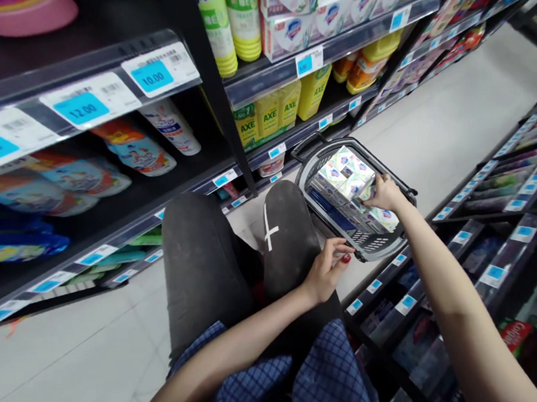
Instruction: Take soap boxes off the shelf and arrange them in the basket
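A grey plastic shopping basket (383, 253) stands on the floor by my right knee, with several white-and-green soap boxes (352, 184) stacked inside. My right hand (386, 194) reaches over its right side, fingers closed at the edge of a soap box; the fingertips are partly hidden. Another soap box (384, 218) lies lower in the basket, just below that hand. My left hand (327, 271) is at the basket's near corner, fingers stretched toward the rim and thumb apart, holding nothing. Whether its fingertips touch the rim cannot be made out. Something red shows at the thumb.
Shelves (273, 78) on the left carry soap boxes (294, 31), yellow AXE packs (268, 115) and cleaner bottles (139, 150). Another low shelf unit (477, 267) borders the aisle on the right. The pale floor (416, 124) runs between them. My knees (285, 225) are beside the basket.
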Available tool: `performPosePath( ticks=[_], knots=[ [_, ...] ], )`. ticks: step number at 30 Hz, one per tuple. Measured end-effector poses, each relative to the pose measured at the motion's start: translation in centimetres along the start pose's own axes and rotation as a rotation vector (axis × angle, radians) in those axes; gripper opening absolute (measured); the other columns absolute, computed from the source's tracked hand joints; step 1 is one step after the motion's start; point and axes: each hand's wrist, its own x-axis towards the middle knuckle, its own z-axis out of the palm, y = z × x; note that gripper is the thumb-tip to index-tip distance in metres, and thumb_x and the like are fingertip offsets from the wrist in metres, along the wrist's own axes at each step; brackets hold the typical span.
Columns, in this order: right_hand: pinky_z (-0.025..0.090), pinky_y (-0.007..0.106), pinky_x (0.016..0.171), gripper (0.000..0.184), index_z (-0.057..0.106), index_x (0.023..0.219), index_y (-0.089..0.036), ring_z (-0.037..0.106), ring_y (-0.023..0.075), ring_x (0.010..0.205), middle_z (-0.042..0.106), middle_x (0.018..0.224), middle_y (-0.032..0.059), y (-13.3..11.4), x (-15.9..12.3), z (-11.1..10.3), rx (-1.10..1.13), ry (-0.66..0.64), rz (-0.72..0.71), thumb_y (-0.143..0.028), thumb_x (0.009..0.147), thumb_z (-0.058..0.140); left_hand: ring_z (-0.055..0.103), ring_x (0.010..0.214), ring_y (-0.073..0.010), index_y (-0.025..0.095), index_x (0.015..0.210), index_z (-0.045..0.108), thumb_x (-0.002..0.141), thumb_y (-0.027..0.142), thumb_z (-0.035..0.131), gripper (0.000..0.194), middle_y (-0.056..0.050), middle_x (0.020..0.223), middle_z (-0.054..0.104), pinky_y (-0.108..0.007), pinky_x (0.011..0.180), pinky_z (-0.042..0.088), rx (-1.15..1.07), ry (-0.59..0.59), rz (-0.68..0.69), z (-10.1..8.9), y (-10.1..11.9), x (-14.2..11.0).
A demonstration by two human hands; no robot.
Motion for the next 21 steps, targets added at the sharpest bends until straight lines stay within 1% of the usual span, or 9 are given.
performPosePath(
  ticks=[4, 13, 16, 21],
  knots=[
    [0.043, 0.049, 0.095, 0.103, 0.035, 0.138, 0.001, 0.053, 0.0440, 0.116, 0.043, 0.132, 0.0325, -0.3, 0.0, 0.9, -0.045, -0.051, 0.020, -0.052, 0.060, 0.075, 0.061, 0.107, -0.0232, 0.018, 0.119, 0.044, 0.092, 0.052, 0.051, 0.044, -0.014, 0.113, 0.065, -0.039, 0.093, 0.045, 0.003, -0.028, -0.015, -0.1, -0.1, 0.0],
    [0.042, 0.049, 0.098, 0.105, 0.035, 0.138, 0.001, 0.049, 0.0440, 0.121, 0.043, 0.133, 0.0316, 0.4, 0.3, 2.2, -0.032, -0.044, 0.045, -0.056, 0.059, 0.075, 0.062, 0.107, -0.0241, 0.019, 0.117, 0.045, 0.092, 0.053, 0.051, 0.043, -0.012, 0.108, 0.066, -0.039, 0.092, 0.046, 0.006, -0.044, 0.004, -0.1, -0.2, 0.1],
    [0.041, 0.049, 0.099, 0.107, 0.034, 0.139, 0.001, 0.046, 0.0448, 0.124, 0.043, 0.134, 0.0318, 0.4, 0.5, 2.5, -0.023, -0.056, 0.051, -0.058, 0.059, 0.075, 0.063, 0.106, -0.0249, 0.017, 0.118, 0.045, 0.092, 0.052, 0.050, 0.043, -0.013, 0.107, 0.066, -0.039, 0.092, 0.046, 0.017, -0.043, 0.012, -0.1, -0.2, 0.1],
    [0.040, 0.050, 0.099, 0.113, 0.030, 0.141, 0.002, 0.046, 0.0448, 0.123, 0.040, 0.136, 0.0329, 0.2, 0.7, 2.7, -0.007, -0.091, 0.080, -0.061, 0.059, 0.074, 0.064, 0.103, -0.0239, 0.017, 0.118, 0.044, 0.092, 0.051, 0.049, 0.042, -0.013, 0.106, 0.066, -0.038, 0.089, 0.047, 0.055, -0.047, 0.022, 0.0, -0.2, 0.1]
  ],
)
